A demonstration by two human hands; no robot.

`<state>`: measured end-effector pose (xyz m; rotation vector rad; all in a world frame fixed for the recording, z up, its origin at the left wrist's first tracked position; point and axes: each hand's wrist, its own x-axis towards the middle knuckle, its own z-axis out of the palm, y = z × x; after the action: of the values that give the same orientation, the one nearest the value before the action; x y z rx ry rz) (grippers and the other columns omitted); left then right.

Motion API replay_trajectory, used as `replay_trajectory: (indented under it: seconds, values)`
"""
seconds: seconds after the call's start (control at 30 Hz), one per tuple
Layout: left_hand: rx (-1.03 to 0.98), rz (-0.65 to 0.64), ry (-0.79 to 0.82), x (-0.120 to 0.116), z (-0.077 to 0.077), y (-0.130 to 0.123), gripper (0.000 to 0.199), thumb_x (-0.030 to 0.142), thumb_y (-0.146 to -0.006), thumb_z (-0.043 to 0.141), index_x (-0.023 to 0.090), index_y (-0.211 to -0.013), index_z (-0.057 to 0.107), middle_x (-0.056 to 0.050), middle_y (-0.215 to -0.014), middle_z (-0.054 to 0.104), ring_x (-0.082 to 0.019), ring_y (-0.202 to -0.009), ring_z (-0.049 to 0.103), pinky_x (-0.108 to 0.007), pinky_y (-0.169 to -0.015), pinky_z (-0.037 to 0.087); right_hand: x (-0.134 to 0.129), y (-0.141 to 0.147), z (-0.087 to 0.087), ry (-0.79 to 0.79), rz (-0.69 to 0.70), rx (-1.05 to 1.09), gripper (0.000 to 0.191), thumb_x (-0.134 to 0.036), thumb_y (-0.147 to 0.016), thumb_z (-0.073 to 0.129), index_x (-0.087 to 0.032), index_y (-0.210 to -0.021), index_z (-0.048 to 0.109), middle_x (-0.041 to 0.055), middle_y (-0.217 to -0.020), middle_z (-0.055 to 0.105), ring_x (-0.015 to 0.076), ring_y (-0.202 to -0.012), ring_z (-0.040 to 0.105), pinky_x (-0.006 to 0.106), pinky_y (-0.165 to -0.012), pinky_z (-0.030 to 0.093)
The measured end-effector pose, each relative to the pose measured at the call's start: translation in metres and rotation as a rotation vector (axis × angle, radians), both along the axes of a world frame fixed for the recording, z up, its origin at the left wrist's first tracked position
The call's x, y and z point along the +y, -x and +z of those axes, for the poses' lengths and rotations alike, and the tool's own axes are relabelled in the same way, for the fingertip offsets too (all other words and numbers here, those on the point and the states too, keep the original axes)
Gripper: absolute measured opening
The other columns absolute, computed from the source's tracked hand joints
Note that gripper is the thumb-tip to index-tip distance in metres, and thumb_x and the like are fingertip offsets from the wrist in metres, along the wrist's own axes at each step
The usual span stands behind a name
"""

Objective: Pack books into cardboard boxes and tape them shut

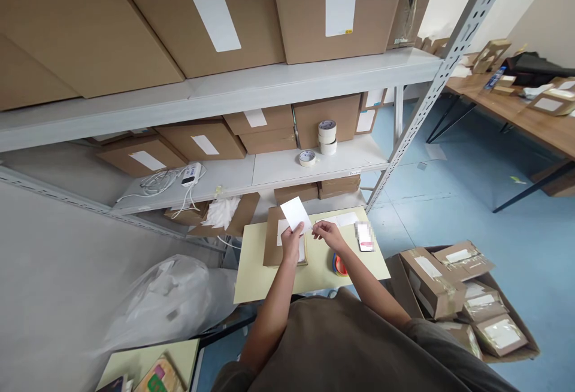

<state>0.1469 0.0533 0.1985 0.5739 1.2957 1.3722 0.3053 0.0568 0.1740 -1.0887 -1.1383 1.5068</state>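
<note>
My left hand [291, 243] is closed on a white sheet of paper [295, 211], gripping it by its lower edge and holding it tilted above the table. Close to the sheet's right corner, my right hand [329, 234] has its fingertips pinched together; whether they grip the corner or something tiny is too small to tell. Under my left hand lies a brown cardboard box [271, 237] with white paper on its top, partly hidden by the hand. Beside my right forearm is a red, blue and yellow ring-shaped object [340, 265], partly covered by the arm.
The pale yellow table [251, 278] also bears white papers [347, 219] and a phone [365, 236]. Metal shelves [287, 172] ahead hold cartons, tape rolls [327, 134] and a power strip [191, 174]. A large box of parcels [516, 332] stands right, a plastic bag [166, 296] left.
</note>
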Motion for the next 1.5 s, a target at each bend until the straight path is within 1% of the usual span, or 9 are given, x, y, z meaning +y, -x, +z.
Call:
replay_trajectory:
  seconds: [0.27, 0.43, 0.5, 0.6, 0.67, 0.87, 1.07, 1.27, 1.5]
  values:
    - [0.052, -0.034, -0.014, -0.001, -0.007, -0.003, 0.057, 0.053, -0.062, 0.095, 0.012, -0.099, 0.080, -0.017, -0.108, 0.081, -0.031, -0.101, 0.076, -0.040, -0.087, 0.058, 0.001, -0.003, 0.004, -0.020, 0.020, 0.020, 0.028, -0.049, -0.086, 0.074, -0.023, -0.078, 0.069, 0.0014, -0.076, 0.074, 0.0167, -0.068, 0.066, 0.031, -0.068, 0.047]
    - [0.404, 0.028, -0.084, -0.002, -0.007, -0.001, 0.064, 0.048, -0.067, 0.095, 0.020, -0.122, 0.075, -0.014, -0.117, 0.077, -0.027, -0.104, 0.074, -0.037, -0.088, 0.057, 0.000, -0.006, 0.008, -0.054, 0.021, 0.042, 0.032, -0.053, -0.088, 0.073, -0.023, -0.080, 0.068, 0.0011, -0.075, 0.072, 0.0171, -0.069, 0.065, 0.031, -0.068, 0.047]
    - [0.483, -0.070, -0.150, -0.004, -0.003, -0.001, 0.054, 0.048, -0.072, 0.092, 0.021, -0.116, 0.078, -0.013, -0.112, 0.078, -0.026, -0.100, 0.073, -0.036, -0.088, 0.057, 0.000, -0.008, 0.010, -0.076, 0.009, 0.031, 0.032, -0.054, -0.089, 0.073, -0.023, -0.082, 0.068, 0.0007, -0.074, 0.071, 0.0173, -0.070, 0.064, 0.031, -0.069, 0.047]
    - [0.405, -0.354, -0.198, -0.007, 0.004, -0.005, 0.039, 0.052, -0.077, 0.087, 0.019, -0.097, 0.083, -0.011, -0.096, 0.080, -0.025, -0.090, 0.073, -0.035, -0.085, 0.057, 0.000, -0.011, 0.014, -0.117, 0.000, 0.004, 0.033, -0.056, -0.090, 0.072, -0.024, -0.085, 0.069, 0.0004, -0.075, 0.069, 0.0177, -0.071, 0.063, 0.032, -0.070, 0.048]
    - [0.332, -0.402, -0.189, -0.007, 0.006, -0.007, 0.038, 0.053, -0.078, 0.086, 0.018, -0.093, 0.084, -0.009, -0.092, 0.080, -0.024, -0.088, 0.072, -0.035, -0.085, 0.056, -0.001, -0.013, 0.017, -0.141, 0.021, -0.011, 0.033, -0.057, -0.092, 0.071, -0.024, -0.086, 0.069, 0.0008, -0.077, 0.069, 0.0181, -0.073, 0.063, 0.033, -0.072, 0.048]
    - [0.090, -0.196, -0.092, -0.001, 0.006, 0.006, 0.047, 0.060, -0.072, 0.089, 0.017, -0.090, 0.082, -0.006, -0.084, 0.077, -0.020, -0.078, 0.069, -0.033, -0.078, 0.057, -0.002, -0.012, 0.022, -0.155, 0.114, 0.055, 0.035, -0.059, -0.095, 0.070, -0.025, -0.091, 0.066, 0.0034, -0.087, 0.073, 0.0211, -0.085, 0.068, 0.037, -0.081, 0.052]
    - [0.170, -0.368, -0.135, -0.011, 0.016, 0.024, 0.054, 0.069, -0.077, 0.083, 0.016, -0.087, 0.080, -0.006, -0.082, 0.074, -0.022, -0.084, 0.069, -0.033, -0.080, 0.056, 0.004, 0.004, 0.015, -0.146, 0.117, 0.029, 0.032, -0.057, -0.095, 0.067, -0.025, -0.091, 0.064, 0.0016, -0.086, 0.070, 0.0193, -0.084, 0.065, 0.035, -0.081, 0.051]
    - [0.323, -0.169, -0.110, -0.019, 0.019, 0.033, 0.042, 0.057, -0.075, 0.087, 0.019, -0.093, 0.086, -0.007, -0.095, 0.080, -0.027, -0.096, 0.072, -0.034, -0.083, 0.057, 0.011, 0.034, 0.025, -0.125, 0.117, 0.006, 0.039, -0.061, -0.085, 0.078, -0.025, -0.085, 0.062, -0.0005, -0.082, 0.063, 0.0181, -0.079, 0.057, 0.031, -0.074, 0.048]
    - [0.139, -0.101, -0.079, -0.011, 0.010, 0.066, 0.045, 0.059, -0.073, 0.089, 0.015, -0.083, 0.083, -0.006, -0.078, 0.076, -0.022, -0.078, 0.070, -0.032, -0.073, 0.057, 0.017, 0.056, 0.037, -0.071, 0.155, 0.030, 0.043, -0.064, -0.080, 0.082, -0.025, -0.076, 0.063, -0.0002, -0.078, 0.060, 0.0188, -0.078, 0.054, 0.033, -0.076, 0.049]
